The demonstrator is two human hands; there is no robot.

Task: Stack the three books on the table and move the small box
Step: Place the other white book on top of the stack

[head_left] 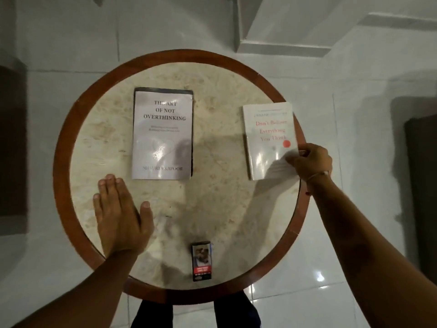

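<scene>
A pale grey book titled "The Art of Not Overthinking" point(162, 133) lies on top of a dark book whose edge point(192, 136) shows along its right and top sides, near the middle of the round table point(212, 209). At the right rim lies a white book with red lettering point(267, 140); my right hand point(309, 162) pinches its near right corner. My left hand point(120, 214) rests flat on the tabletop, fingers together, just left of and below the grey book. A small dark box point(201, 261) stands near the table's front edge.
The table has a marble-like top and a brown wooden rim point(63, 176). White tiled floor surrounds it. White steps point(283, 43) rise at the back right. Dark furniture stands at the far left point(11, 150) and far right point(421, 185). My legs point(196, 316) show under the front edge.
</scene>
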